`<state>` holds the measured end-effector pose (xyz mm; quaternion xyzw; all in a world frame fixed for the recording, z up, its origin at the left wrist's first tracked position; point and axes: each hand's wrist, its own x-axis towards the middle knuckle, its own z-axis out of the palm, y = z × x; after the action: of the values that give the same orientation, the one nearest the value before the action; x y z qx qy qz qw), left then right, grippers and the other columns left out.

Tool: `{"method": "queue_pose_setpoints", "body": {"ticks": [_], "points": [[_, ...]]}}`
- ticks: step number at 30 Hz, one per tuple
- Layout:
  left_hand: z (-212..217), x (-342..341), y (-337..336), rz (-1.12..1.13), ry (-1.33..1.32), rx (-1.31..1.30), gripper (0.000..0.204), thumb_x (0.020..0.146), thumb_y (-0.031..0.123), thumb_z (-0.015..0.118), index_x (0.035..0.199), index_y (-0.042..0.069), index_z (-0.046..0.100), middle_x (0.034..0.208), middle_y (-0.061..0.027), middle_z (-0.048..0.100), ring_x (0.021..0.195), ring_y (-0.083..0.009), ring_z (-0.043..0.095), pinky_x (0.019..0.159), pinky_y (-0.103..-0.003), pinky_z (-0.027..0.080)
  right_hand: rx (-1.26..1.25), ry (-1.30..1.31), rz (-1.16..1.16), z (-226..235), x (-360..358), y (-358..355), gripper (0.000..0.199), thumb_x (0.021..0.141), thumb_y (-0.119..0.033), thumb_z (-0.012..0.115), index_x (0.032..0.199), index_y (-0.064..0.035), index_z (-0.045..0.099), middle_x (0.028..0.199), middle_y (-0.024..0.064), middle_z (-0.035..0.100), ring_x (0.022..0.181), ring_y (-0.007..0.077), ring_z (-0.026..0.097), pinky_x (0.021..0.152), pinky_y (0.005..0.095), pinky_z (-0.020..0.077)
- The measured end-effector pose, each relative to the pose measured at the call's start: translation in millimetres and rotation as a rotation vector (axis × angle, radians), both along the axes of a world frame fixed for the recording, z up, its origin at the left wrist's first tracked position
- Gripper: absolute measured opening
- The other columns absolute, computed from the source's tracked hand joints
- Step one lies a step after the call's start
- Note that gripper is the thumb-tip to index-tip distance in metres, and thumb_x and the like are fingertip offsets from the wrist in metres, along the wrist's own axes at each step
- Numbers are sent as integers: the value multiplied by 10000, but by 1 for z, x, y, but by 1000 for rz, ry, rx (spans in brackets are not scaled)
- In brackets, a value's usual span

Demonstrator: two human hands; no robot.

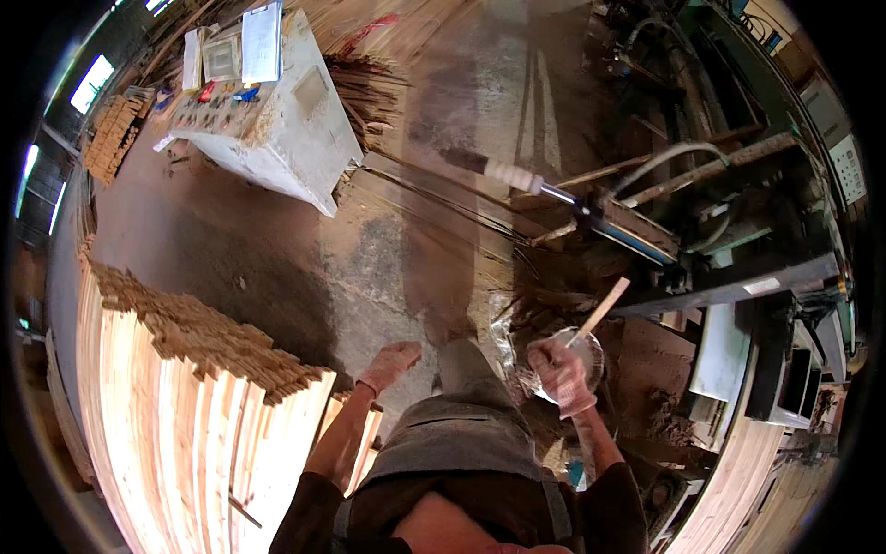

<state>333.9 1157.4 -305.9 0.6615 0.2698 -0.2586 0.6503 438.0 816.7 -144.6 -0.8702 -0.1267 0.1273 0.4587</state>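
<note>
My right hand (560, 374), in a pale pinkish work glove, is closed around the lower part of a light wooden stick (604, 307). The stick tilts up and away to the right. Just beside and under this hand is a round, pale container (593, 362); its contents are hard to make out. My left hand (390, 367), gloved alike, hangs over the floor in front of my body with its fingers loosely stretched, holding nothing. Nearest to it is a tall stack of light wooden strips (185, 406) on the left.
A white control console (295, 138) with buttons and a clipboard (262, 42) stands ahead on the left. Dark machinery (738, 268) with a cylinder rod (558, 193) fills the right. Thin wood strips (443, 189) lie across the floor. More boards (734, 489) lie at lower right.
</note>
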Motion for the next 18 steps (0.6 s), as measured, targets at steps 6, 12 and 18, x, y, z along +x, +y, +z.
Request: {"method": "queue_pose_setpoints", "body": {"ticks": [6,12,18], "points": [[-76,14,149,-58,289,148,429,944,369,616,1163,-1,611,1125,-193,649,959,-277,599,815,-421,501,-23,-295,25,-13,167,91,136,940,-124,655,1046,-55,702,861,75,709,773,131,658,706,286,531],[-51,9,233,930,428,-236,506,994,556,490,1003,67,619,831,-52,575,686,-217,558,606,-417,474,59,-174,97,88,330,248,136,919,-127,675,1026,-52,711,884,118,713,808,208,693,754,310,539],[-88,124,352,767,548,-140,452,1020,498,457,1030,66,588,790,-80,567,654,-232,551,606,-430,470,-478,-101,379,7,495,374,225,963,-275,595,1048,-98,705,1016,122,717,922,298,700,801,391,556]]}}
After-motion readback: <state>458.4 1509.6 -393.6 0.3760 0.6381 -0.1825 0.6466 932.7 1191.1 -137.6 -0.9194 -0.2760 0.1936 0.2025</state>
